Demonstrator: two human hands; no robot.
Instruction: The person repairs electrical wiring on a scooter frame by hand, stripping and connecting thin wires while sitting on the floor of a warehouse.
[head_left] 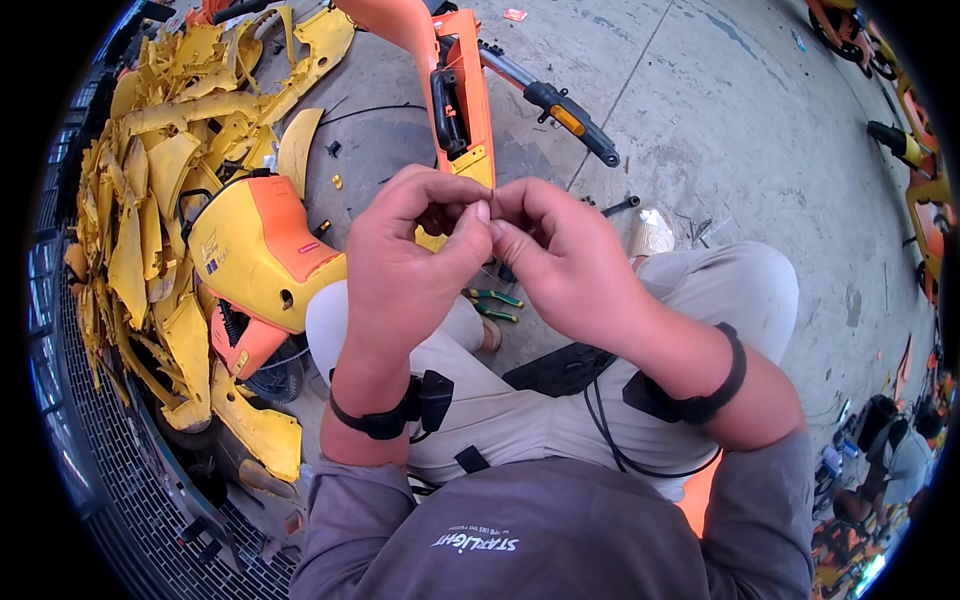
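Note:
My left hand (425,225) and my right hand (560,245) meet above my lap, fingertips touching. Both are closed in a pinch around something tiny and thin, mostly hidden by the fingers. Just beyond them stands an orange vehicle frame part (478,100) with a yellow plate (470,160) at its lower end and black parts inside. Pliers with green and yellow handles (495,298) lie below my hands, between my legs. To the left of my left hand is a yellow and orange body shell (262,250).
A big heap of broken yellow panels (160,190) fills the left side. On the concrete floor ahead lie a fork leg with an amber reflector (568,120) and a short black rod (622,205). Orange vehicles (920,180) line the right edge; a person (890,465) is at the lower right.

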